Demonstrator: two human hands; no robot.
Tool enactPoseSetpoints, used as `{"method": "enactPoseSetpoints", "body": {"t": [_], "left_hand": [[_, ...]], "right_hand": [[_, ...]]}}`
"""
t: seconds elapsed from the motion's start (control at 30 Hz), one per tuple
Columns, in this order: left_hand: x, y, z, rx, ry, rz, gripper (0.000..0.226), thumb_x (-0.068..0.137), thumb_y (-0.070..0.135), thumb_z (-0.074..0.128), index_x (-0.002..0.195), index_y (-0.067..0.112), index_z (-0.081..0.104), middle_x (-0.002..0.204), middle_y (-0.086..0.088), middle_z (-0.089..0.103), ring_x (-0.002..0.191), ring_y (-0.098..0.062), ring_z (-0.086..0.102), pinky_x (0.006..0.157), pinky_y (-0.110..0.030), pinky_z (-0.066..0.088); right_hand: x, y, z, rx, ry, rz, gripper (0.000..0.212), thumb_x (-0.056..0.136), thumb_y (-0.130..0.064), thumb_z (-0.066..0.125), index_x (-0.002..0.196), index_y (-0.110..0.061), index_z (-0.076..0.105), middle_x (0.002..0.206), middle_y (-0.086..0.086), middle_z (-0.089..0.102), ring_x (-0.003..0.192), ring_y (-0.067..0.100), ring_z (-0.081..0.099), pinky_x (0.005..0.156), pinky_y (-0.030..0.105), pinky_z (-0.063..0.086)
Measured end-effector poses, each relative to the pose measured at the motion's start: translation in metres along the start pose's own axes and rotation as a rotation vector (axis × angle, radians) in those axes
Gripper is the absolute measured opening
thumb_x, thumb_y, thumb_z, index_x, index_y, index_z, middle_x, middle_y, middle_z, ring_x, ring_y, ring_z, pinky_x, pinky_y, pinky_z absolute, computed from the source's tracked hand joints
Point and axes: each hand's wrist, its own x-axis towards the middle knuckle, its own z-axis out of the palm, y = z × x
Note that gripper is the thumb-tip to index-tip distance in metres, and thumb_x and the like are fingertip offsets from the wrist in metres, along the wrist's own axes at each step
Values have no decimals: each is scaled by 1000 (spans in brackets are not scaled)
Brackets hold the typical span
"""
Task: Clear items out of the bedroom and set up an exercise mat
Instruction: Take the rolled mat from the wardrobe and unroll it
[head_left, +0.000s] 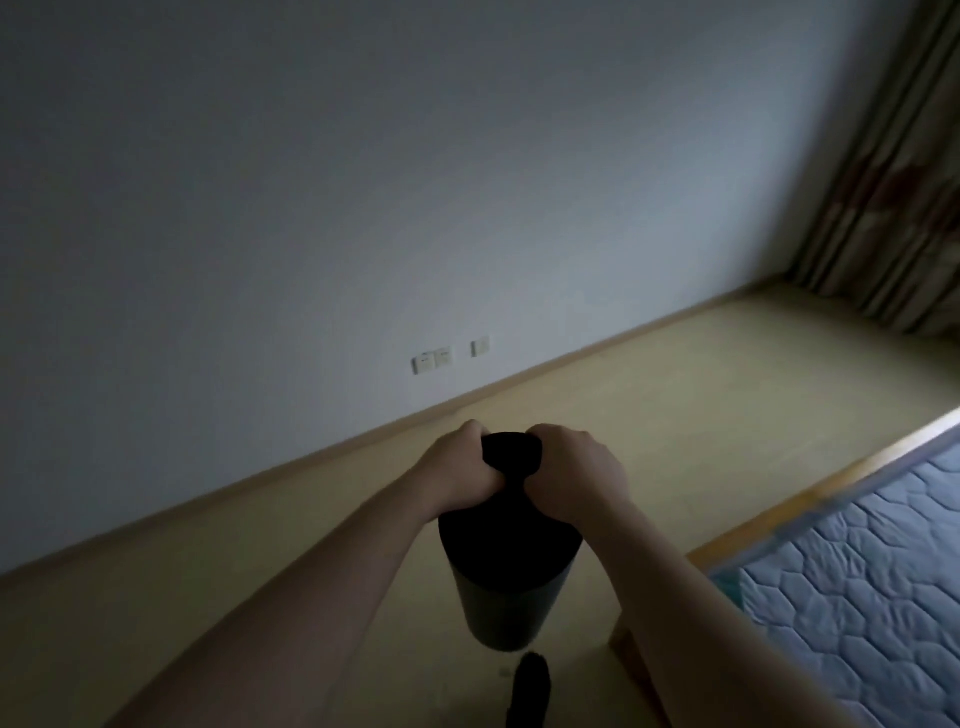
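Observation:
A dark rolled exercise mat (506, 582) stands upright in front of me, its lower end above the pale wooden floor (675, 395). A black cover or bag is bunched at its top. My left hand (457, 470) grips the bunched black top from the left, fingers curled over it. My right hand (574, 473) grips the same top from the right. Both forearms reach forward from the bottom of the view. The room is dim and the mat's surface detail is hard to make out.
A bed with a quilted bare mattress (857, 582) and wooden frame (810, 499) stands at the right. A white wall with sockets (434, 358) runs along the left, a skirting board at its foot. Patterned curtains (893, 192) hang at the far right. A dark foot or shoe (530, 693) shows below the mat.

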Motion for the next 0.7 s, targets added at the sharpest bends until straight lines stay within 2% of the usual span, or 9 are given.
{"method": "enactPoseSetpoints", "body": {"t": [0.13, 0.27, 0.43, 0.53, 0.7], "left_hand": [[113, 12, -7, 23, -70, 21, 30, 76, 41, 56, 96, 20, 53, 95, 0, 64, 83, -16, 62, 64, -31, 45], [211, 32, -21, -7, -150, 25, 28, 69, 41, 56, 90, 23, 52, 95, 1, 64, 84, -15, 62, 72, -35, 51], [329, 84, -42, 21, -210, 111, 19, 80, 32, 64, 95, 26, 54, 97, 4, 63, 88, -13, 62, 69, -28, 48], [405, 120, -43, 0, -267, 175, 22, 78, 29, 67, 97, 28, 55, 99, 6, 63, 90, -11, 62, 77, -31, 53], [540, 177, -25, 4, -376, 268, 24, 78, 28, 66, 100, 27, 56, 102, 4, 62, 92, -13, 62, 83, -35, 54]], "right_hand": [[102, 31, 0, 17, 31, 63, 20, 74, -26, 51, 93, -26, 59, 86, 0, 63, 82, 29, 64, 62, 31, 46], [192, 55, -18, 17, 19, 113, 16, 76, -25, 51, 91, -25, 58, 84, -1, 62, 78, 27, 61, 63, 31, 46], [289, 94, -59, 31, 72, 193, 14, 78, -27, 51, 90, -26, 57, 82, -2, 62, 74, 25, 61, 61, 32, 50], [347, 128, -84, 31, 116, 265, 16, 77, -26, 51, 92, -25, 58, 85, -1, 63, 78, 27, 63, 62, 32, 50], [445, 196, -113, 5, 174, 398, 17, 78, -25, 50, 93, -25, 60, 84, -1, 62, 73, 26, 57, 61, 30, 44]]}}
